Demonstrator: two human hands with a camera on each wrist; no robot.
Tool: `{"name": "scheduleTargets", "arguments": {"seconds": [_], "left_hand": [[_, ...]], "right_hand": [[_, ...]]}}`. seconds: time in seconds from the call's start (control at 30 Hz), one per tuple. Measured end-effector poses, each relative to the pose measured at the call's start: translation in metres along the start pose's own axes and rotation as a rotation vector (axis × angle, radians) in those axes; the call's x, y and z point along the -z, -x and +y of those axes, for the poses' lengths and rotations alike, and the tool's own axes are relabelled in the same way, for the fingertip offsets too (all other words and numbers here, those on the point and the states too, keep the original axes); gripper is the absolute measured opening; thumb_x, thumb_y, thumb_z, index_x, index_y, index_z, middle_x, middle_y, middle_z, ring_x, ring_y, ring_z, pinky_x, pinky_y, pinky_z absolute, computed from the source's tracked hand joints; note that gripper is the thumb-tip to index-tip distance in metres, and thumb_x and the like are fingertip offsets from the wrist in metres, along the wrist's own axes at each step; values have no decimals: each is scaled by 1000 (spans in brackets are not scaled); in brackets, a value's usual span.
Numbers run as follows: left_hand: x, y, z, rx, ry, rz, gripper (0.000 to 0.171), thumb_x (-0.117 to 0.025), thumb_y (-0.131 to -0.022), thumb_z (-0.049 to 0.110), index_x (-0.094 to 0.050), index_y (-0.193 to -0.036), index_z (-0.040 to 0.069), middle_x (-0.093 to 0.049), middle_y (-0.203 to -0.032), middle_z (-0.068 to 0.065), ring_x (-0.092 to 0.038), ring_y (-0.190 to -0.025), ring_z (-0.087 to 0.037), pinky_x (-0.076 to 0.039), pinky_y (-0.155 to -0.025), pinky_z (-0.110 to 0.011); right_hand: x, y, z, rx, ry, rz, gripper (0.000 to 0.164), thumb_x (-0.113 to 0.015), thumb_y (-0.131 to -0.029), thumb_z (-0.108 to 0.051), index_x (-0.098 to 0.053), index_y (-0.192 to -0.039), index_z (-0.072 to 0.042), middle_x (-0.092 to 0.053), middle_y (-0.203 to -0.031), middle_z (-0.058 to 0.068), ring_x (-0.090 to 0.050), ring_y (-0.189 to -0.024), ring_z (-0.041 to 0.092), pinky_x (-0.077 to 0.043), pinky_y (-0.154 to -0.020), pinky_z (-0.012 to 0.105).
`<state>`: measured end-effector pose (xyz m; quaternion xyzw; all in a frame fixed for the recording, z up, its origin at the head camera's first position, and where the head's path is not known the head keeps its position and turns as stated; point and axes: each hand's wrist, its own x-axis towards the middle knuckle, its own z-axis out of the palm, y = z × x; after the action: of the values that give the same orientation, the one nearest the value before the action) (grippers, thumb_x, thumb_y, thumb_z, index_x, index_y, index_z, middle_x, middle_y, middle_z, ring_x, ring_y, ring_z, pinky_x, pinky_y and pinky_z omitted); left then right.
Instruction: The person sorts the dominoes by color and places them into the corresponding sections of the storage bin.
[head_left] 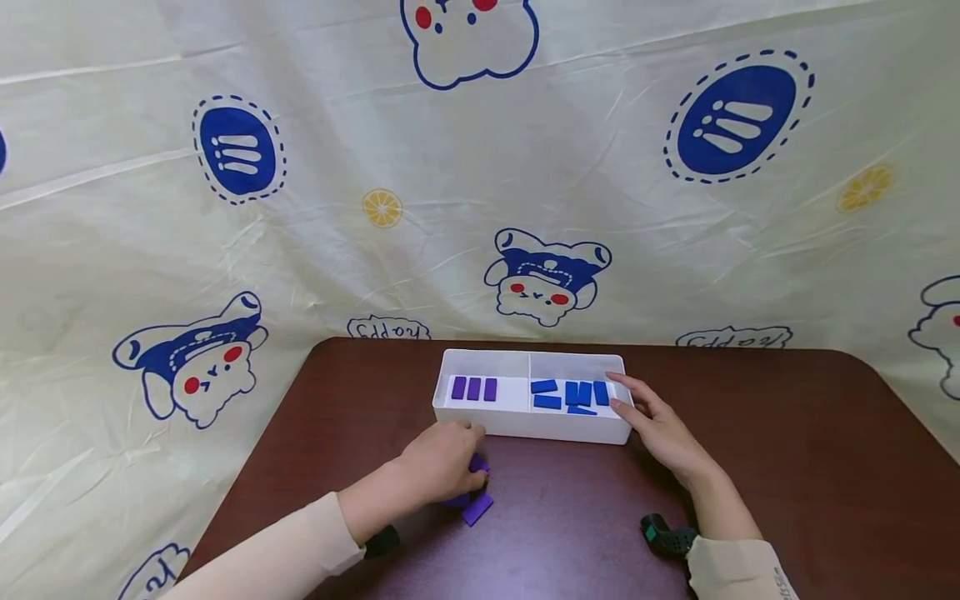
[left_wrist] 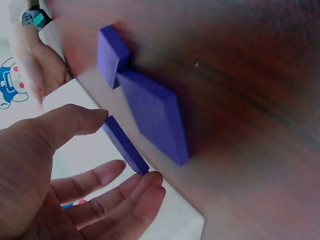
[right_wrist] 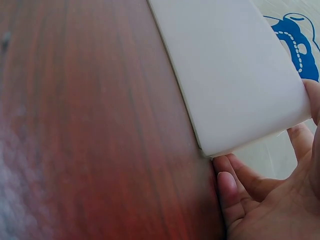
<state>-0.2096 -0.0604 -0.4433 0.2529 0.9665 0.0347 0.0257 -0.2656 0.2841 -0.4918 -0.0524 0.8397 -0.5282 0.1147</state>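
Note:
My left hand [head_left: 442, 461] is in front of the left part of a white two-compartment box [head_left: 555, 427]. In the left wrist view its thumb and fingers pinch a thin purple block [left_wrist: 126, 145] by its ends. Just beyond lie other purple blocks [left_wrist: 155, 115] on the table, close together; in the head view the hand partly hides them. At the box's right end, my right hand [head_left: 663, 429] grips the wall, some fingers over the rim and others against the outside. Three purple blocks [head_left: 474, 388] stand in a row in the left compartment. Several blue blocks [head_left: 547, 402] lie in the right one.
The box stands near the back of a dark brown wooden table [head_left: 570, 517]. Behind the table hangs a pale printed sheet [head_left: 420, 275]. Dark bands sit at both wrists, the right one a wristband [head_left: 666, 536] with a green patch.

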Motion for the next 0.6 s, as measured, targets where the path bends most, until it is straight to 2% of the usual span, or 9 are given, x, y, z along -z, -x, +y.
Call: {"name": "scheduleTargets", "arguments": {"seconds": [0.3, 0.43, 0.6], "left_hand": [[21, 3, -7, -107, 53, 29, 29, -82, -85, 31, -63, -95, 12, -56, -83, 5, -49, -69, -7, -41, -56, -19], [35, -4, -9, -161, 67, 18, 28, -82, -87, 32, -66, -100, 12, -62, -88, 4, -52, -73, -6, -46, -62, -18], [55, -18, -16, -189, 63, 29, 25, -82, -89, 30, -69, -103, 13, -69, -97, 0, -55, -77, -9, -50, -70, -22]], "right_hand": [[-2, -1, 0, 8, 0, 7, 64, -52, -105, -55, -33, -162, -34, -27, -168, 19, -36, -143, 44, -29, -113, 76], [-1, 2, -1, 8, 7, 15, 64, -51, -105, -54, -32, -162, -32, -26, -168, 19, -35, -143, 45, -30, -113, 75], [-3, 2, -2, -11, 26, 5, 66, -51, -105, -55, -29, -163, -33, -23, -169, 20, -33, -145, 46, -29, -113, 76]]}}
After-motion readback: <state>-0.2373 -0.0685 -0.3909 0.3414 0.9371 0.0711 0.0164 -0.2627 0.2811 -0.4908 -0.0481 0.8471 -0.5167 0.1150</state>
